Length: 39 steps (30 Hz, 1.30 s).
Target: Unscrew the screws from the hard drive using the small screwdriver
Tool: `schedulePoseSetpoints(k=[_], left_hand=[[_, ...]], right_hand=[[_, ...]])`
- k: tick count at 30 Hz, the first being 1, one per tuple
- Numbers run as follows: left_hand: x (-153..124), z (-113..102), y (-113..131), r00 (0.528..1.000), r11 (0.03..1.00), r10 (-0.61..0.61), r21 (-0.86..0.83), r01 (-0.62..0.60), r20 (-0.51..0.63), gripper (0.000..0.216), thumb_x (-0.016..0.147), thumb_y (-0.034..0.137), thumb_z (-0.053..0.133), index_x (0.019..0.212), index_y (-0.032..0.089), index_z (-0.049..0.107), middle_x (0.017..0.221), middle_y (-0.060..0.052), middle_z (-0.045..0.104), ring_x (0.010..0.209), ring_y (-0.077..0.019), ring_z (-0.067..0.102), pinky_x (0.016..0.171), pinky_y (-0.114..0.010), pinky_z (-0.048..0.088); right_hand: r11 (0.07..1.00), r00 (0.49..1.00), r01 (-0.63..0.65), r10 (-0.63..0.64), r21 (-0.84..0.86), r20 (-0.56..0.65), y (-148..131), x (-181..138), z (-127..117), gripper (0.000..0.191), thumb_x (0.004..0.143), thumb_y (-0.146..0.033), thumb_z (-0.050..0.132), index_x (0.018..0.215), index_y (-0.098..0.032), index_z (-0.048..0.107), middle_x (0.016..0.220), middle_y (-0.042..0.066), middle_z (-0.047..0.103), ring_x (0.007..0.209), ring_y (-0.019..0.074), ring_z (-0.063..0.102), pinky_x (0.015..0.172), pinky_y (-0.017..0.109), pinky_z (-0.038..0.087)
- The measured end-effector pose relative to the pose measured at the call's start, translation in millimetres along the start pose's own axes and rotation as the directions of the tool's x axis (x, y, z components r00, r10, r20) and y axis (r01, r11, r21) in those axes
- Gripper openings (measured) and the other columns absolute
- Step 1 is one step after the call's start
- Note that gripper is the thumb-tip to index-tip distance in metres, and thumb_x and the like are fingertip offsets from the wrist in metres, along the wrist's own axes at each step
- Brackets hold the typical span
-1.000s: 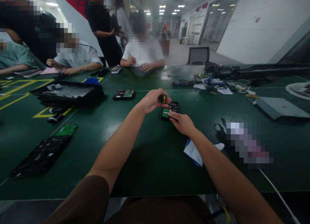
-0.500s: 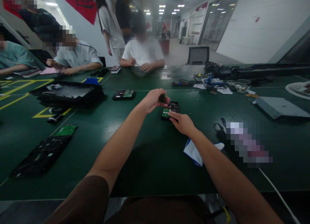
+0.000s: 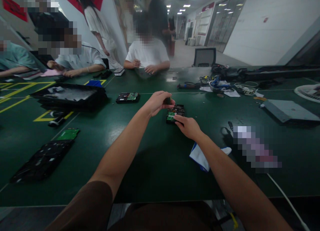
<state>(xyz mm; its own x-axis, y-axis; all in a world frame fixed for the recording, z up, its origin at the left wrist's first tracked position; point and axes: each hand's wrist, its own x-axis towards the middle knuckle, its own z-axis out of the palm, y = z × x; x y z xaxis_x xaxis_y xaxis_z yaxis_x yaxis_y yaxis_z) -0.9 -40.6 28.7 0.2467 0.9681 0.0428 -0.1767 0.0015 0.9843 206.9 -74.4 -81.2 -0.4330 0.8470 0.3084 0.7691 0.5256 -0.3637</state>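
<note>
On the green table in front of me lies a hard drive (image 3: 171,116), a black case with a green circuit board showing. My left hand (image 3: 160,103) is closed around the dark handle of a screwdriver (image 3: 168,100), held over the far left part of the drive; its tip is hidden. From the right, my right hand (image 3: 187,126) grips the near side of the same drive, thumb and fingers against its edge and board. Beneath my right forearm is a white and blue cloth piece (image 3: 200,157), perhaps a glove.
Another hard drive (image 3: 127,97) lies farther left. Several black drives (image 3: 45,157) sit at near left, behind them a black tray (image 3: 72,96). Cables (image 3: 246,89) and a grey metal box (image 3: 292,110) are on the right. Co-workers (image 3: 147,54) sit across the table.
My hands and the hard drive stay almost in place; the screwdriver handle looks slightly turned. In the background, standing people have shifted position.
</note>
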Motion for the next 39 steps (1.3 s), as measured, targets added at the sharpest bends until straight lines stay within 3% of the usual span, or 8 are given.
schedulePoseSetpoints(k=[7,14,21,28,31,36,39], left_hand=[[2.0,-4.4,0.6,0.997,0.99,0.069,0.125,-0.066,-0.023,0.014,0.087,0.024,0.064,0.083,0.013,0.072,0.088,-0.009,0.068,0.078,-0.0139,0.063,0.06,-0.023,0.053],[0.7,0.0,-1.9,0.999,0.999,-0.026,-0.021,0.027,0.047,0.011,0.089,0.026,0.065,0.09,0.015,0.062,0.083,-0.01,0.072,0.081,-0.019,0.07,0.071,-0.031,0.06],[0.9,-3.8,1.1,0.998,0.992,0.069,0.102,-0.069,0.005,0.013,0.085,0.026,0.065,0.084,0.014,0.07,0.086,-0.008,0.068,0.077,-0.0153,0.063,0.061,-0.025,0.056],[0.5,-1.6,-3.0,0.996,0.999,-0.037,-0.027,0.039,0.075,0.015,0.087,0.028,0.065,0.092,0.015,0.064,0.085,-0.011,0.072,0.082,-0.0194,0.07,0.07,-0.032,0.06],[1.6,-1.7,-4.4,0.998,0.999,-0.008,-0.036,0.01,0.057,0.012,0.085,0.027,0.064,0.087,0.015,0.063,0.085,-0.01,0.071,0.082,-0.0193,0.069,0.068,-0.031,0.059],[3.7,-5.9,-3.4,0.995,0.99,0.092,0.11,-0.089,-0.028,0.015,0.083,0.027,0.062,0.083,0.015,0.071,0.088,-0.008,0.067,0.078,-0.0148,0.062,0.057,-0.022,0.052],[3.3,-5.5,-3.1,0.998,0.993,0.069,0.101,-0.067,-0.016,0.017,0.084,0.029,0.063,0.086,0.014,0.071,0.085,-0.008,0.068,0.077,-0.0151,0.063,0.058,-0.023,0.052]], right_hand=[[1.0,1.0,0.014,-0.014,0.01,-0.001,0.1,-0.3,-0.6,0.038,0.103,-0.032,0.057,0.14,-0.036,0.068,0.148,-0.002,0.063,0.126,0.0288,0.068,0.11,0.051,0.056],[1.0,1.0,-0.015,0.015,0.006,-0.003,-2.2,-0.7,-1.0,0.042,0.1,-0.03,0.062,0.141,-0.037,0.066,0.145,0.0,0.065,0.125,0.0303,0.069,0.109,0.052,0.056],[1.0,1.0,-0.017,0.017,0.006,0.015,-2.7,-0.7,-2.9,0.044,0.1,-0.032,0.064,0.143,-0.038,0.065,0.145,-0.001,0.065,0.126,0.0312,0.068,0.111,0.053,0.055],[1.0,1.0,0.012,-0.012,0.001,-0.009,0.7,-0.4,0.6,0.04,0.102,-0.033,0.058,0.141,-0.036,0.066,0.148,-0.002,0.063,0.127,0.029,0.067,0.111,0.052,0.055],[1.0,1.0,0.027,-0.027,-0.002,-0.016,2.3,-0.4,2.1,0.038,0.104,-0.034,0.056,0.14,-0.034,0.066,0.149,-0.002,0.062,0.128,0.0273,0.067,0.111,0.05,0.055],[1.0,1.0,0.02,-0.02,0.004,-0.014,3.3,-0.6,3.3,0.038,0.103,-0.033,0.057,0.14,-0.035,0.067,0.149,-0.002,0.062,0.127,0.0272,0.068,0.11,0.049,0.056],[1.0,1.0,0.02,-0.02,0.006,-0.022,3.6,-0.7,3.8,0.038,0.103,-0.033,0.058,0.139,-0.036,0.068,0.149,-0.003,0.063,0.127,0.0275,0.068,0.109,0.049,0.056]])
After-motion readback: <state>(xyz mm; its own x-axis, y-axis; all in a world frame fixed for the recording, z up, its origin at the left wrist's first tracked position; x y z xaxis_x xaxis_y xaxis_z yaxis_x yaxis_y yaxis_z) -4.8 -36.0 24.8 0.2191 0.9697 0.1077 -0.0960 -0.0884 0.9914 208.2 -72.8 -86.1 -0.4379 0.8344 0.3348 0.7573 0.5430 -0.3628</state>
